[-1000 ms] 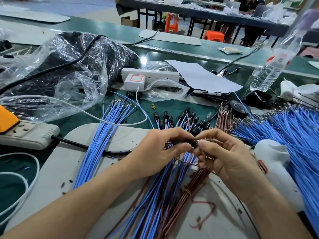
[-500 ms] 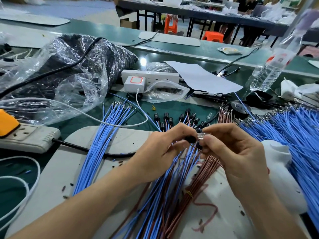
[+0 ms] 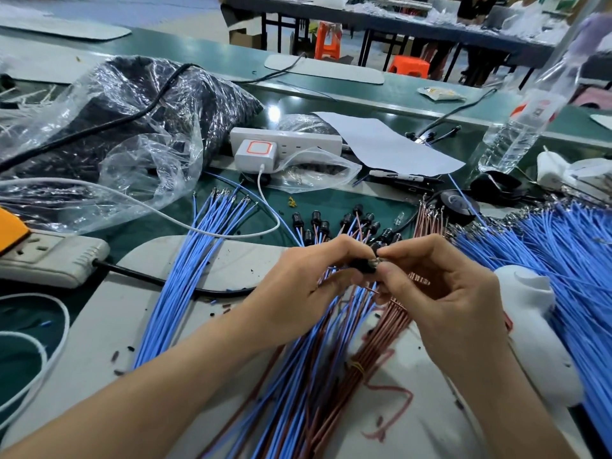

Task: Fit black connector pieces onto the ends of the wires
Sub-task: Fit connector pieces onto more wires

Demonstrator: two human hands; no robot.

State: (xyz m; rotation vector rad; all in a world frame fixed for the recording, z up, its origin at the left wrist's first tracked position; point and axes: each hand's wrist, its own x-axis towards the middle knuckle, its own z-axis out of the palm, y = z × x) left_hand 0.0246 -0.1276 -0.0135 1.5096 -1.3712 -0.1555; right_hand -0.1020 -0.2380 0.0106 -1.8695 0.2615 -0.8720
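Note:
My left hand [image 3: 308, 286] pinches a small black connector piece [image 3: 362, 264] above the grey mat. My right hand [image 3: 440, 286] meets it from the right, its thumb and forefinger pinching a small metal wire end [image 3: 377, 261] at the connector's mouth. A thin brown wire [image 3: 371, 289] hangs below the fingers. Under both hands lies a mixed bundle of blue and brown wires [image 3: 318, 376]. Several wires fitted with black connectors [image 3: 344, 223] lie just beyond my hands. A bundle of bare blue wires [image 3: 198, 260] lies to the left.
A large heap of blue wires [image 3: 563, 260] fills the right side beside a white tool [image 3: 533, 326]. Two power strips [image 3: 46, 256] [image 3: 298, 140], plastic bags [image 3: 116, 127], a sheet of paper [image 3: 390, 144], a roll of black tape [image 3: 458, 205] and a water bottle [image 3: 526, 120] stand further back.
Both hands have risen slightly and moved away from me together, still joined at the connector. The metal wire end now sits at the connector's mouth.

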